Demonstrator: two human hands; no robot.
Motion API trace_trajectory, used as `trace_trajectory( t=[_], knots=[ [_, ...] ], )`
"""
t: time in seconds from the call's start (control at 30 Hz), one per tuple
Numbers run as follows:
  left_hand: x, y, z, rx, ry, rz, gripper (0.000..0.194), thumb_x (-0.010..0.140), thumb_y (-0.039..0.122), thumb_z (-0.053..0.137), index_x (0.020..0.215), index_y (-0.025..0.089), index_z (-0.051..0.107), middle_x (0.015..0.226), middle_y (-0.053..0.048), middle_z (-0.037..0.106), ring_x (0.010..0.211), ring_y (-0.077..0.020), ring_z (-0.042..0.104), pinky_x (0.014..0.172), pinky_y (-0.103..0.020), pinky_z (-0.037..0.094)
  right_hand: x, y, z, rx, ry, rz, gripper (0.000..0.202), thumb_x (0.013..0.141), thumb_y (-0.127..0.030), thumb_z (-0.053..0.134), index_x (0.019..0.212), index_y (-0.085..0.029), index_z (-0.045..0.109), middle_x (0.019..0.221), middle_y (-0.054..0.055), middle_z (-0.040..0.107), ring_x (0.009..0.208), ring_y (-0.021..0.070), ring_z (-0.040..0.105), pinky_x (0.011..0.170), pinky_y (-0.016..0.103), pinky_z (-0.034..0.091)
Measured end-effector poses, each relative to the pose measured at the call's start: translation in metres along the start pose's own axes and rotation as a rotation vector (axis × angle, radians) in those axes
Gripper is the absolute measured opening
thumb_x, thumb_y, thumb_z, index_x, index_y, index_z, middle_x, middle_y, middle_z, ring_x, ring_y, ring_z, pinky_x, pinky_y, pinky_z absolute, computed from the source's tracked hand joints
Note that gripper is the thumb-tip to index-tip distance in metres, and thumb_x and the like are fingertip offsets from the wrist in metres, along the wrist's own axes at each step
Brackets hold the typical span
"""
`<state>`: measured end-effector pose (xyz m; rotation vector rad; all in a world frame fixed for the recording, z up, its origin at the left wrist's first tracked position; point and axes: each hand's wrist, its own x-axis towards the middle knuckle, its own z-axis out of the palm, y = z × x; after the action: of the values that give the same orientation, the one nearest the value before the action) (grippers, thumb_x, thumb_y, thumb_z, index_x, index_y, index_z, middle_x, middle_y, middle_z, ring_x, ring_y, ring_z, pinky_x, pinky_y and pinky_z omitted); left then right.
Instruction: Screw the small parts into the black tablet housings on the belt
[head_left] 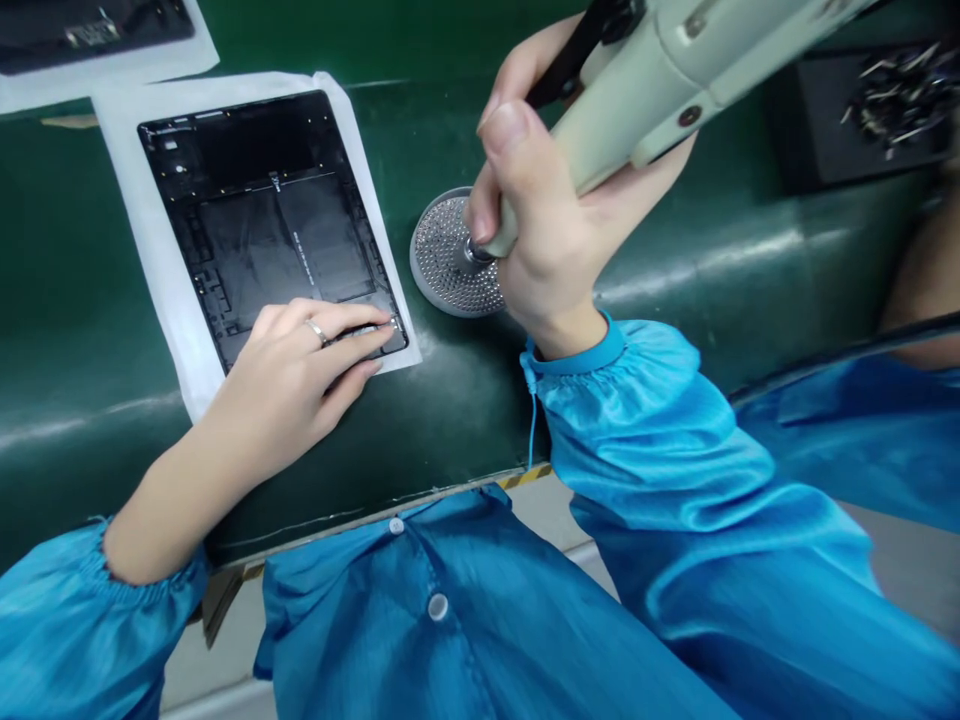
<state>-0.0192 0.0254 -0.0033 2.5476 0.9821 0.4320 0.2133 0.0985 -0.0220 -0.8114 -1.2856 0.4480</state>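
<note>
My right hand is wrapped round a pale electric screwdriver. The tool's tip end points down over a round dish of screws, where small metal screws sit in rows. Part of the dish is hidden behind my fingers. To the left lies an opened tablet, its dark inside facing up, on a white sheet. My left hand rests across the tablet's near right corner, fingers stretched out and fingertips touching the edge. Whatever lies beneath those fingers cannot be seen.
A second dark device lies on white sheeting at the top left. At the right stands a black tray with a pile of small metal parts. Another person's blue sleeve shows beside the green work surface.
</note>
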Motion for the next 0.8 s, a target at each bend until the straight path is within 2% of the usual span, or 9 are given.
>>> trace_trajectory(
  t=[0.07,0.2,0.27,0.3,0.4,0.47,0.53,0.7,0.8],
  knots=[
    [0.000,0.000,0.000,-0.001,-0.012,-0.006,0.036,0.115,0.028,0.055,0.146,0.028,0.074,0.152,-0.007,0.074,0.130,-0.0368,0.071,0.102,-0.057,0.054,0.002,0.001,-0.001,0.000,-0.011,0.007,0.053,0.099,-0.081,0.064,0.105,-0.031,0.049,0.102,0.000,0.065,0.051,0.0105,0.031,0.041,0.036,0.035],
    [0.000,0.000,-0.001,0.002,-0.029,-0.001,0.035,0.116,0.029,0.056,0.147,0.027,0.072,0.154,-0.006,0.073,0.132,-0.0372,0.070,0.102,-0.058,0.053,0.005,-0.001,-0.001,0.030,0.024,-0.042,0.032,0.102,-0.051,0.073,0.107,-0.031,0.050,0.097,-0.004,0.064,0.048,0.0092,0.029,0.038,0.031,0.033],
    [0.000,0.001,-0.001,0.007,-0.027,0.001,0.035,0.116,0.029,0.056,0.147,0.027,0.072,0.154,-0.006,0.073,0.131,-0.0372,0.070,0.102,-0.058,0.054,0.005,0.000,-0.001,0.046,0.013,-0.060,0.028,0.103,-0.043,0.074,0.109,-0.032,0.049,0.097,-0.005,0.064,0.048,0.0089,0.030,0.038,0.030,0.035],
    [0.000,0.001,-0.001,0.010,-0.026,0.000,0.034,0.116,0.028,0.056,0.146,0.027,0.072,0.154,-0.007,0.073,0.130,-0.0371,0.070,0.101,-0.058,0.054,0.005,0.001,-0.001,0.035,0.009,-0.065,0.030,0.103,-0.046,0.074,0.108,-0.031,0.048,0.097,-0.004,0.064,0.048,0.0089,0.031,0.038,0.030,0.034],
    [0.001,0.001,-0.001,0.017,-0.015,0.001,0.033,0.116,0.028,0.055,0.145,0.029,0.072,0.153,-0.006,0.074,0.130,-0.0364,0.070,0.100,-0.057,0.054,0.005,0.006,-0.002,-0.047,0.008,-0.048,0.049,0.103,-0.077,0.063,0.105,-0.030,0.046,0.097,-0.002,0.065,0.049,0.0090,0.029,0.037,0.030,0.033],
    [0.002,0.002,-0.002,0.014,-0.014,-0.002,0.033,0.117,0.029,0.054,0.145,0.030,0.071,0.153,-0.005,0.074,0.130,-0.0363,0.070,0.100,-0.057,0.054,0.005,0.008,-0.003,-0.056,-0.014,-0.027,0.059,0.099,-0.087,0.058,0.104,-0.030,0.046,0.096,-0.002,0.065,0.048,0.0082,0.028,0.037,0.029,0.035],
    [0.002,0.002,-0.002,0.007,-0.024,-0.009,0.033,0.117,0.030,0.054,0.145,0.031,0.071,0.154,-0.005,0.073,0.130,-0.0364,0.070,0.101,-0.057,0.054,0.006,0.009,-0.002,-0.009,-0.030,-0.016,0.058,0.099,-0.086,0.063,0.107,-0.030,0.047,0.094,-0.004,0.063,0.047,0.0076,0.029,0.037,0.029,0.037],
    [0.001,0.001,-0.001,-0.015,-0.029,-0.021,0.035,0.115,0.029,0.056,0.146,0.028,0.073,0.153,-0.006,0.073,0.131,-0.0368,0.070,0.104,-0.057,0.054,0.006,0.009,0.002,-0.006,-0.003,-0.058,0.074,0.096,-0.092,0.059,0.142,-0.037,0.039,0.080,-0.006,0.051,0.045,0.0113,0.031,0.036,0.033,0.035],
    [0.001,0.000,-0.001,-0.018,-0.022,-0.013,0.036,0.114,0.027,0.056,0.144,0.028,0.075,0.153,-0.007,0.073,0.131,-0.0367,0.070,0.105,-0.057,0.053,0.004,0.010,0.005,-0.005,0.015,-0.052,0.076,0.096,-0.093,0.058,0.145,-0.037,0.040,0.079,-0.006,0.051,0.044,0.0114,0.032,0.035,0.033,0.034]
  ],
)
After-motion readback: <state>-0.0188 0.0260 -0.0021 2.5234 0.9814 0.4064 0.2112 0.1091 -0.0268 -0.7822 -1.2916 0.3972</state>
